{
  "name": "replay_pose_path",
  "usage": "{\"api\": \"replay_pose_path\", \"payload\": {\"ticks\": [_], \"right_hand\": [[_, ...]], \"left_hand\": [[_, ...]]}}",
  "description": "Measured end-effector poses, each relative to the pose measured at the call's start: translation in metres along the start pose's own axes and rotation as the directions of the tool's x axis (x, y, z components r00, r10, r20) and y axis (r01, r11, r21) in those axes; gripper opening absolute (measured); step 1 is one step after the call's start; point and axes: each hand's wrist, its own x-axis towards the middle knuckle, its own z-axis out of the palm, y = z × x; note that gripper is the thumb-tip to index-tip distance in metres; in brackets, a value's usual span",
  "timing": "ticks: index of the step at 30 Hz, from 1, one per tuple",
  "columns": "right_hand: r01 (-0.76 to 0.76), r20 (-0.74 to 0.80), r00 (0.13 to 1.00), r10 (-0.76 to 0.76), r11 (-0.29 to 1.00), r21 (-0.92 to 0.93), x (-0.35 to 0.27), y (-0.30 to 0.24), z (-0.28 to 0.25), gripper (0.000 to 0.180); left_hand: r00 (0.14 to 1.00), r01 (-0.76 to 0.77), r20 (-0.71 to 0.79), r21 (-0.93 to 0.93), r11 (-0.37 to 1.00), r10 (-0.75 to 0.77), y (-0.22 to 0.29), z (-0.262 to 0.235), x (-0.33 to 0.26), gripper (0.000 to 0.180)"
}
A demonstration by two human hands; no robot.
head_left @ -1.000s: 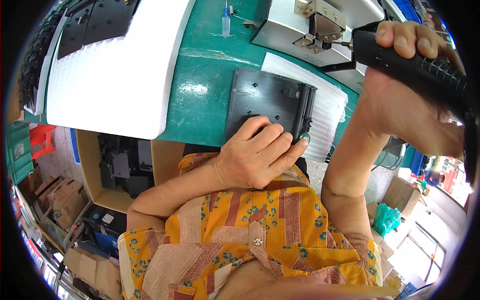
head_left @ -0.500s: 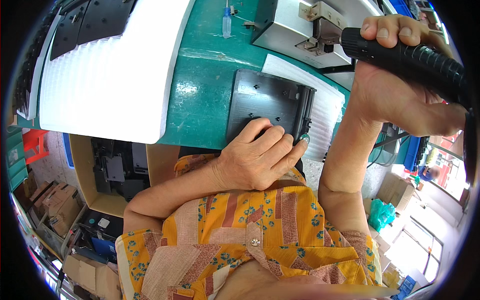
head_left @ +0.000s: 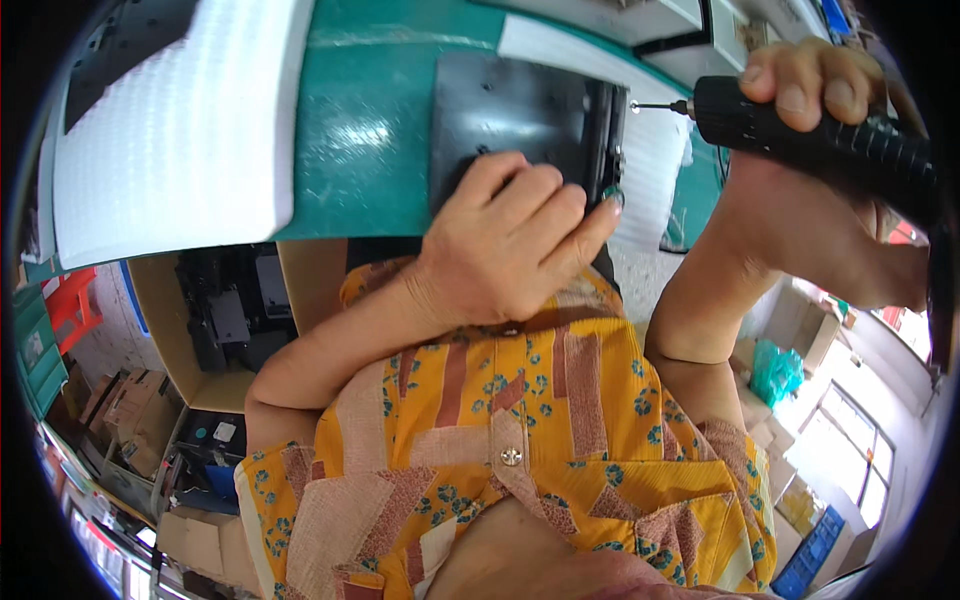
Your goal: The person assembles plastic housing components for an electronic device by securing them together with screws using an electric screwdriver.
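Note:
My left hand [head_left: 515, 240] is closed on the near edge of a black plastic panel [head_left: 515, 110], its fingers curled and partly hidden. A small teal spot shows at its thumb tip; I cannot make out what it is. Along the panel's right side runs a raised, ribbed edge. My right hand [head_left: 800, 190] is wrapped round a black electric screwdriver [head_left: 770, 125], held level to the right of the panel. Its thin bit points left. A small shiny screw [head_left: 635, 107] appears at the bit's tip, close to the panel's right edge and apparently apart from it.
The panel rests on a green tabletop [head_left: 360, 60], partly over a white foam sheet [head_left: 655, 150]. More white foam [head_left: 180, 150] bearing black parts lies at left. Below stands a cardboard box [head_left: 318, 290] of black parts. A metal device stands at the far right.
The screwdriver has left the metal device at the back, and its bit with a screw now shows beside the panel. My left hand still holds the panel. The whole view has shifted.

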Motion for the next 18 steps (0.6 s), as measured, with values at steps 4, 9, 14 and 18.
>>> {"api": "replay_pose_path", "payload": {"ticks": [4, 9, 14, 18], "right_hand": [[-0.055, -0.109, 0.993, 0.046, 0.995, -0.085, -0.03, -0.029, -0.014, 0.084], [-0.141, -0.062, 0.989, 0.134, 0.981, -0.134, -0.049, -0.038, -0.017, 0.084], [-0.133, -0.057, 0.99, 0.126, 0.984, -0.121, -0.056, -0.015, 0.009, 0.085], [-0.123, -0.041, 0.992, 0.119, 0.986, -0.113, -0.057, -0.01, -0.009, 0.086]], "left_hand": [[0.997, -0.004, -0.071, 0.021, 1.0, 0.006, -0.003, 0.008, -0.001, 0.041], [0.997, -0.002, -0.075, 0.01, 1.0, 0.002, -0.001, 0.009, -0.003, 0.041], [0.996, -0.047, -0.068, 0.033, 0.998, 0.049, -0.002, 0.011, -0.007, 0.043], [0.995, -0.051, -0.078, 0.046, 0.998, 0.054, -0.001, 0.012, -0.007, 0.042]]}}
